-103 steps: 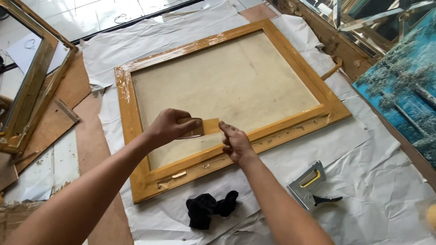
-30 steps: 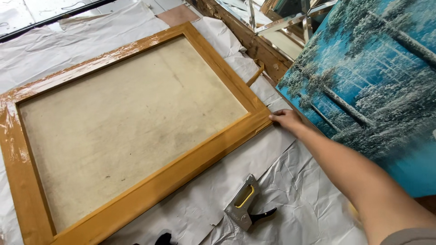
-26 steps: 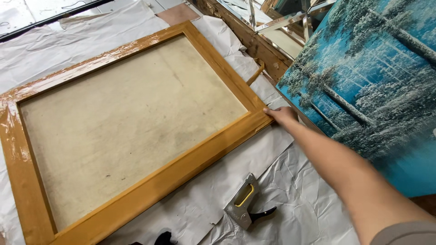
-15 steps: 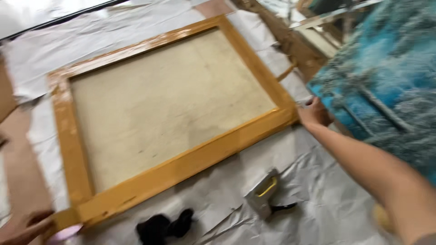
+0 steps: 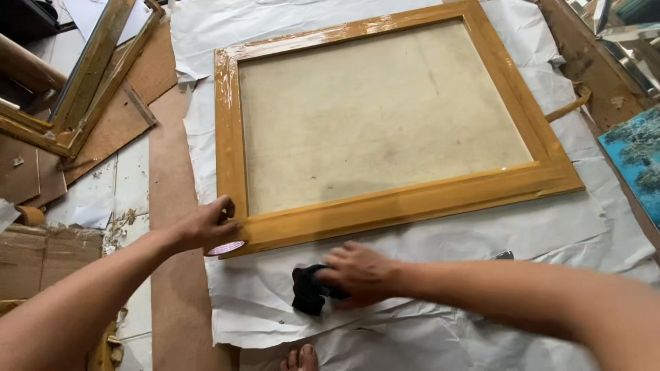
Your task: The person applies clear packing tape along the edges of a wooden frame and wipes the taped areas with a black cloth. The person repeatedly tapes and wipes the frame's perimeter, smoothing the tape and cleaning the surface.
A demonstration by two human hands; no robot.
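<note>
Glossy amber wood forms the rectangular frame (image 5: 405, 203) around a matte beige canvas back (image 5: 381, 117), lying on crinkled white paper (image 5: 440, 240) over the floor. The left hand (image 5: 203, 227) clamps the frame's near-left corner; the right hand (image 5: 357, 271) closes on a crumpled black cloth (image 5: 307, 292) just before the near rail.

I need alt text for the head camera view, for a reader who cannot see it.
A left hand grips the near-left corner of a wooden picture frame lying on white paper, while the right hand rests on a black cloth in front of it. A blue painting shows at right.
</note>
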